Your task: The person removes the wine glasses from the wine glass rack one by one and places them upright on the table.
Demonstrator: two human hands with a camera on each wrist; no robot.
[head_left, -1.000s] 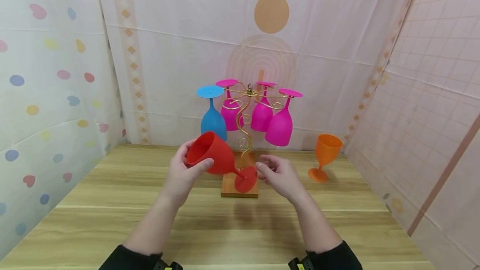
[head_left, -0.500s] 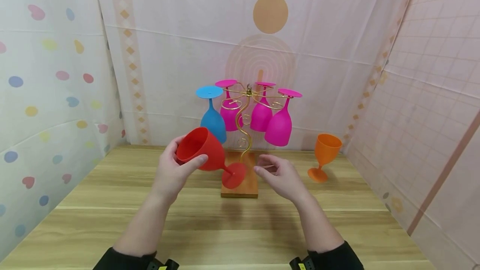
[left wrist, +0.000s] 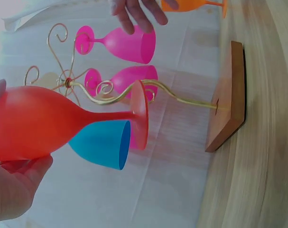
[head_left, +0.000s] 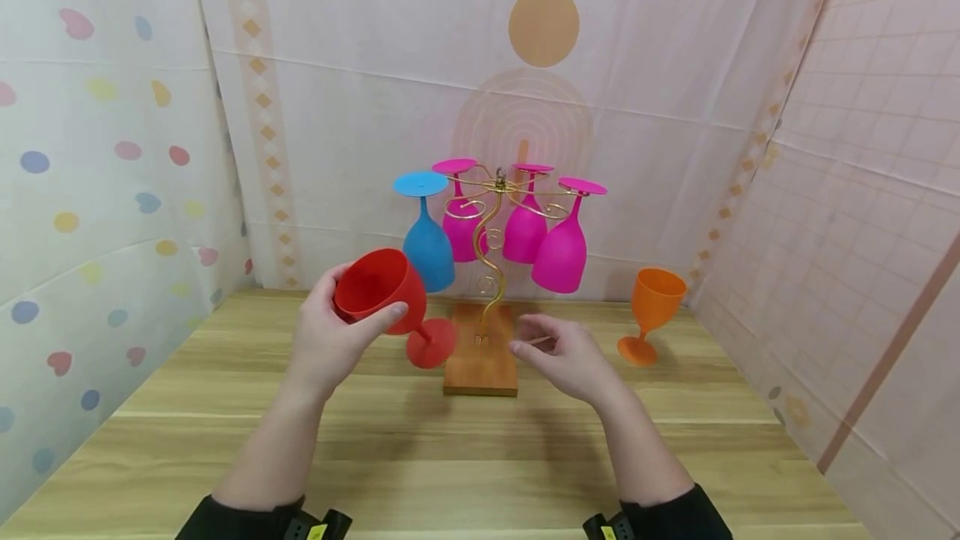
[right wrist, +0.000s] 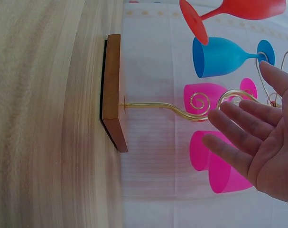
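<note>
My left hand [head_left: 330, 336] grips a red goblet [head_left: 405, 294] by its bowl, thumb across the near side. The goblet tilts, its mouth towards me and its foot low on the right. In the left wrist view its stem and round foot [left wrist: 140, 115] point at the rack. My right hand [right wrist: 257, 137] holds nothing; its fingers are spread and relaxed before the rack's wooden base [head_left: 480, 365]. On the gold rack [head_left: 495, 186] hang a blue goblet [head_left: 429, 244] and three magenta goblets [head_left: 561, 252], all upside down by their feet.
An orange goblet [head_left: 654, 307] stands upright on the wooden table [head_left: 480, 465] at the right. Patterned cloth walls [head_left: 360, 132] close off the back and both sides. The blue goblet hangs close behind the red one.
My left hand has moved left with the red goblet, whose mouth has turned more towards me. The goblet's foot has come away from my right hand, which has barely moved.
</note>
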